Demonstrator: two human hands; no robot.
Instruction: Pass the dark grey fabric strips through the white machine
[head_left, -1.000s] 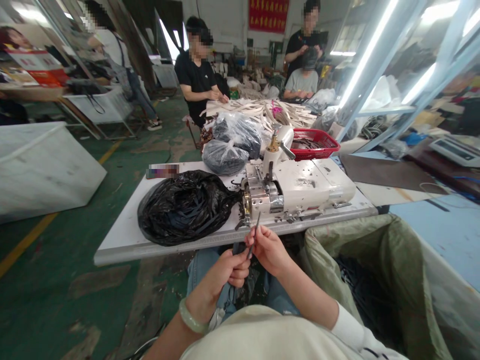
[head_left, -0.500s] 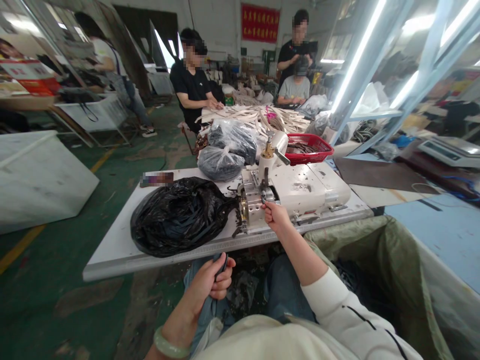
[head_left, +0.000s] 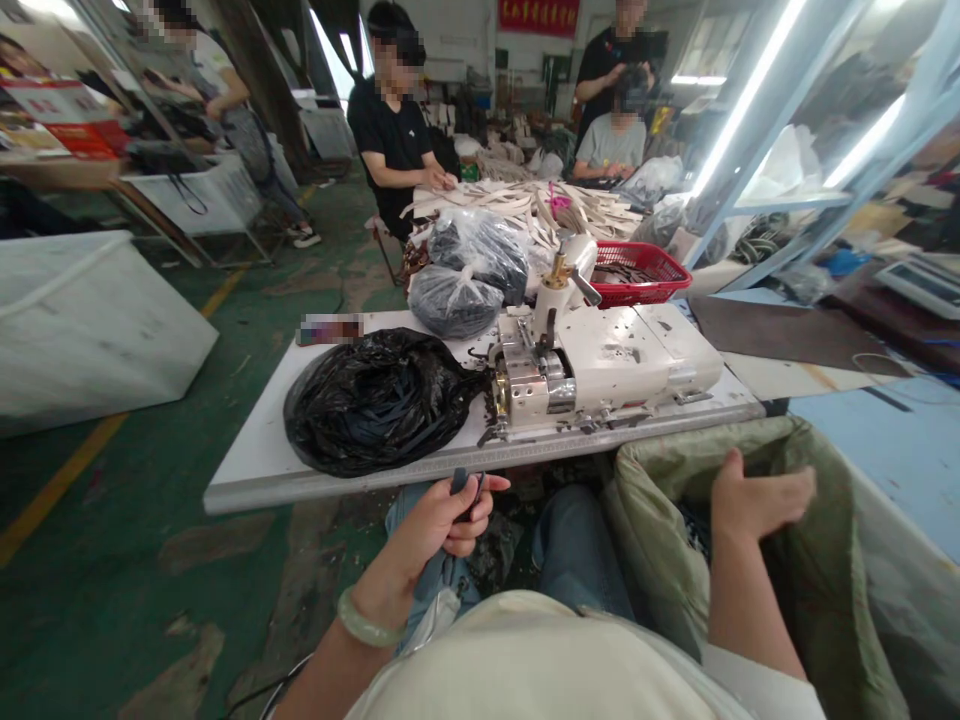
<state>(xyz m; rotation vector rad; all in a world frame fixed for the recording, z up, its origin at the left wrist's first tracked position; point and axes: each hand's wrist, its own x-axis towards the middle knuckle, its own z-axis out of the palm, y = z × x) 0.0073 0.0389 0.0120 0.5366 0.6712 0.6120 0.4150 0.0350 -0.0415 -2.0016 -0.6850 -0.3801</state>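
Our right hand [head_left: 759, 503] has swung away from the cream-painted bench machine [head_left: 600, 365]. In the earlier view it reached the machine's front; now it hangs over the mouth of the green woven sack [head_left: 660, 540] on the near right, fingers spread and palm open, holding nothing we can see. Our left hand [head_left: 431, 527], with a pale jade bangle [head_left: 366, 618] on the wrist, stays low over our jeans [head_left: 577, 545], just short of the table's near edge. Its fingers curl closed, pinching a slim dark piece [head_left: 466, 490] against the thumb. They hide most of it, so it may be a cut strip or a small tool; we cannot be sure from this view. The two hands now stand well apart, and neither touches the machine. On the table [head_left: 255, 487], a black plastic bag of dark strips [head_left: 379, 405] lies left of the machine, with two clear bags of dark strips [head_left: 457, 270] beyond it. Farther off are a red plastic basket [head_left: 637, 275] and a heap of pale strips [head_left: 525, 210], with a co-worker in a black T-shirt [head_left: 390, 140] working at the heap's left end.
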